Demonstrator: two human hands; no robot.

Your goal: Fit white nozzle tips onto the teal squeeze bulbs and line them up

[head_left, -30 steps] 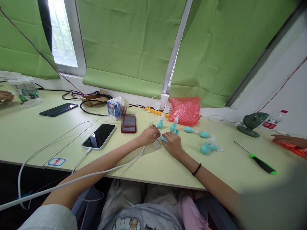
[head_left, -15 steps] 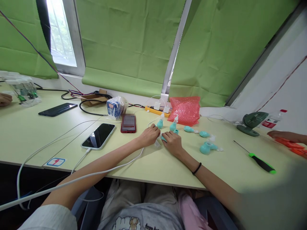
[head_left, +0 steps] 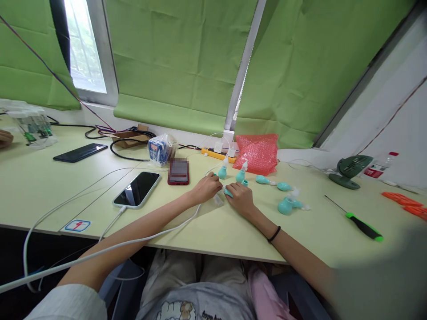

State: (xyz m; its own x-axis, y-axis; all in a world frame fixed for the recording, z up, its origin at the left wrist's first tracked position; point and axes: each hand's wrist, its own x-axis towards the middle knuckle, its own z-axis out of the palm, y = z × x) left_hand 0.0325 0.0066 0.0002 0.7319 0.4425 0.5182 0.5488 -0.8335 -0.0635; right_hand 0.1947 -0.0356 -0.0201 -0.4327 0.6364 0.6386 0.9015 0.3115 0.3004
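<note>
Over the table's middle, my left hand (head_left: 208, 187) is closed, fingers curled together; a small teal bit shows behind its fingertips, and what it grips is mostly hidden. My right hand (head_left: 240, 199) is wrapped around a teal rubber bulb (head_left: 228, 192), which peeks out at the fingertips beside the left hand. A clear plastic piece (head_left: 218, 200) lies just below, between both hands. Behind them stand two teal bulb aspirators with clear tips, one at the left (head_left: 222, 172) and one at the right (head_left: 240, 175). Another teal bulb's open neck (head_left: 245, 183) rises behind my right hand.
Several more teal bulbs (head_left: 285, 206) lie to the right. Farther right are a screwdriver (head_left: 363, 226), a green fan (head_left: 347, 171) and orange parts (head_left: 405, 203). Phones (head_left: 137, 190) lie left, and a white cable (head_left: 167, 232) crosses my left forearm. A red bubble-wrap pouch (head_left: 256, 153) is behind.
Another person's hand at the far right has left the orange parts and gone out of view. My hands stay in nearly the same place, with only slight finger movement.
</note>
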